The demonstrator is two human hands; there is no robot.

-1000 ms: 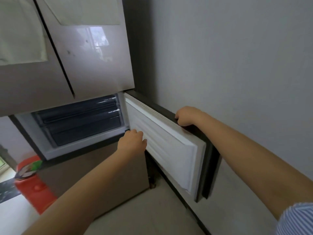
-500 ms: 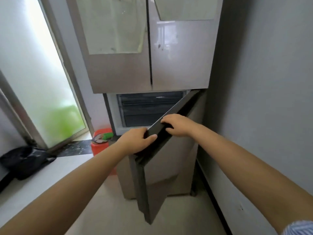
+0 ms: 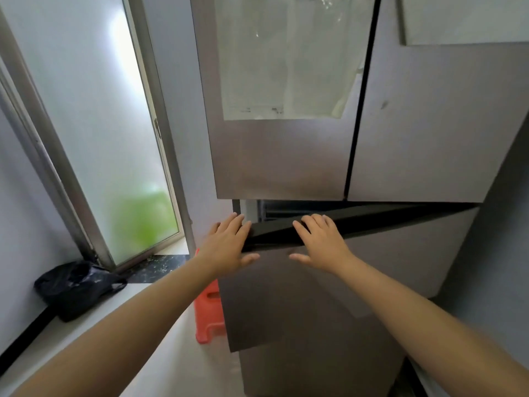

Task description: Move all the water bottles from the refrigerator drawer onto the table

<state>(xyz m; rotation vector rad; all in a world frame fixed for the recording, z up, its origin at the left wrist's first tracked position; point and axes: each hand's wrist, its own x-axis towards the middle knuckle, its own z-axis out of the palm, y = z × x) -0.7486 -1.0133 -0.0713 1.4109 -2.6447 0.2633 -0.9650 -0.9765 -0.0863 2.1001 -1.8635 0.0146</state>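
Observation:
A tall brown-grey refrigerator (image 3: 286,156) fills the middle of the head view. Its lower door (image 3: 386,253) stands almost shut, leaving a narrow wedge-shaped gap at the left. Dark drawers (image 3: 274,210) show faintly through that gap. My left hand (image 3: 229,247) lies flat, fingers spread, on the door's left top corner. My right hand (image 3: 320,242) rests flat on the door's top edge and front, fingers apart. Neither hand holds anything. No water bottles are visible.
A frosted sliding window (image 3: 94,124) stands at the left. A black plastic bag (image 3: 74,287) lies on the white ledge (image 3: 43,342) below it. A red plastic stool (image 3: 207,313) sits between ledge and refrigerator. A grey wall (image 3: 492,253) is close at the right.
The lower refrigerator door has swung from wide open to nearly shut. Both hands went from gripping its top edge to lying flat against it. The view has shifted up and left.

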